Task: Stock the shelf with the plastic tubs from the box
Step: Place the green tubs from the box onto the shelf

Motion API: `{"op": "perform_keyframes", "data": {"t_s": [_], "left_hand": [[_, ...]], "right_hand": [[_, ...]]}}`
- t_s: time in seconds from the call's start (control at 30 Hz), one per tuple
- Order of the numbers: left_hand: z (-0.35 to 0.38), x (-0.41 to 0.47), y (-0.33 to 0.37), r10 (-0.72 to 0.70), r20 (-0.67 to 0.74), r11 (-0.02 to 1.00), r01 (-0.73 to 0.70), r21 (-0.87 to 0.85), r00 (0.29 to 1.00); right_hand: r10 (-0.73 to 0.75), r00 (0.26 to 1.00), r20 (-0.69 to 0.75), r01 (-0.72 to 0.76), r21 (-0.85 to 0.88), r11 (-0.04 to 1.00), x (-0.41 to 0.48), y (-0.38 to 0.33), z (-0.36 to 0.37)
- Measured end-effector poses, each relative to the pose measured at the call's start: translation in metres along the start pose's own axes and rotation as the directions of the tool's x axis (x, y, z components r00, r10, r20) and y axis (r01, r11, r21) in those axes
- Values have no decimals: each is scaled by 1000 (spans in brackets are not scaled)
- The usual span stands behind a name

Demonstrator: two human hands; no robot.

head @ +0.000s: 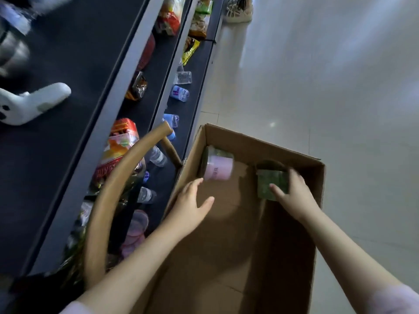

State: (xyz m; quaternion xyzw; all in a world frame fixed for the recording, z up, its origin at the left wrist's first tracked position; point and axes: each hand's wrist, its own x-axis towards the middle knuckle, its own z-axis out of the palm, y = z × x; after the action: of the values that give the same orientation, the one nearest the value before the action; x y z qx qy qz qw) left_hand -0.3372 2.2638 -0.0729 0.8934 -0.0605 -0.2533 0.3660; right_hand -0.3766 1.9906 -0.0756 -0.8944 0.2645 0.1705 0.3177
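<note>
We are looking down into an open cardboard box (pixel 229 245) standing on a pale tiled floor (pixel 340 87), right beside the dark shelf (pixel 140 105). Two plastic tubs are lying on their sides at the far end of the box: a pink tub (pixel 218 169) toward the left wall and a green tub (pixel 272 184) toward the right wall. We are wrapping our right hand (pixel 293 191) around the green tub, fingers curled over its side. Our left hand (pixel 190 207) is reaching in with fingers spread, holding nothing, fingertips just beside the pink tub. More pink tubs (pixel 136 230) are sitting on the lower shelf level among water bottles (pixel 156 156) and snack packets (pixel 120 150).
</note>
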Motion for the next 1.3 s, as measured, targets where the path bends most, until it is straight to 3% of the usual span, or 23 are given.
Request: {"op": "perform_keyframes", "data": {"t_s": [0.2, 0.57, 0.73, 0.93, 1.17, 1.3], "left_hand": [[7, 47, -2, -62, -17, 997, 61, -45, 998], [-2, 53, -20, -185, -149, 971, 157, -179, 971], [1, 69, -16, -203, -108, 970, 185, -155, 973], [9, 87, -17, -221, -154, 970, 201, -134, 963], [15, 83, -20, -223, -239, 965, 180, -190, 945], [11, 71, -17, -184, -229, 976, 151, -156, 956]], "right_hand": [[5, 1000, -7, -4, 66, 998, 26, 13, 10], [-294, 953, 77, 285, 106, 953, 31, -20, 14], [-197, 980, -4, 194, 189, 962, 32, -24, 34], [14, 977, 213, -60, 215, 975, 28, -3, 53], [-20, 976, 219, -14, 156, 988, 17, 6, 64], [25, 984, 176, -63, 212, 975, 15, 2, 56]]}}
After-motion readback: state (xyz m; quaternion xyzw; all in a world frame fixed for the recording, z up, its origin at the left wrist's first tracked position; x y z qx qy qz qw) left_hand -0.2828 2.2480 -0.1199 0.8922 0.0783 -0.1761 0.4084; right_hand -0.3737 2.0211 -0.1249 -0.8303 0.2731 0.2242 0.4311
